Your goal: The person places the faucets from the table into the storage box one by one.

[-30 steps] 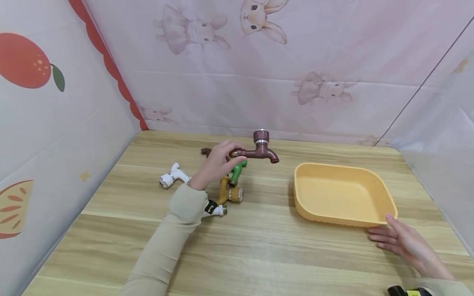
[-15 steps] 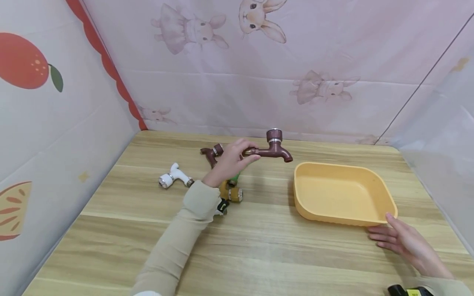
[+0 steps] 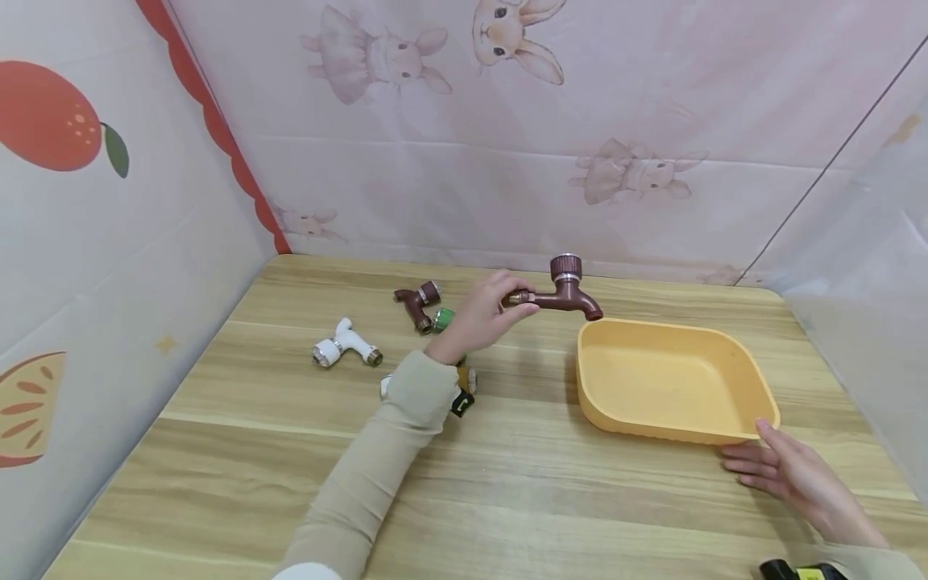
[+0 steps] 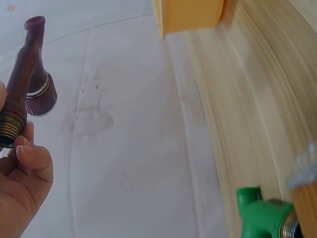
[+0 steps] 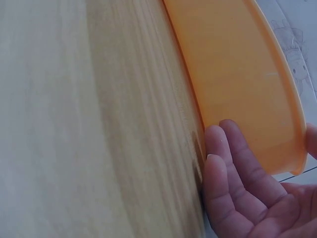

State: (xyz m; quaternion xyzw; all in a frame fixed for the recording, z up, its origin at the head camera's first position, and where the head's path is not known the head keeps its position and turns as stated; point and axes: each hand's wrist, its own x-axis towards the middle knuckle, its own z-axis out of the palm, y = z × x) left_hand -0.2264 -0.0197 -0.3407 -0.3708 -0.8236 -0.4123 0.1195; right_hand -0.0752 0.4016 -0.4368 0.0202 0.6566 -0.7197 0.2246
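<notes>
I have the left hand (image 3: 484, 316) pinching a maroon tap (image 3: 568, 298) in its fingers above the worktop (image 3: 551, 499), near the yellow tray (image 3: 663, 379). My right hand (image 3: 801, 483) grips the tray's near right corner.

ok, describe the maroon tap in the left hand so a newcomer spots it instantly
Find the yellow tray on the wooden table. By its far left corner in the head view, the left hand holds a maroon tap, knob up. Unlike the other maroon tap, which lies on the table, it's in the air.
</notes>
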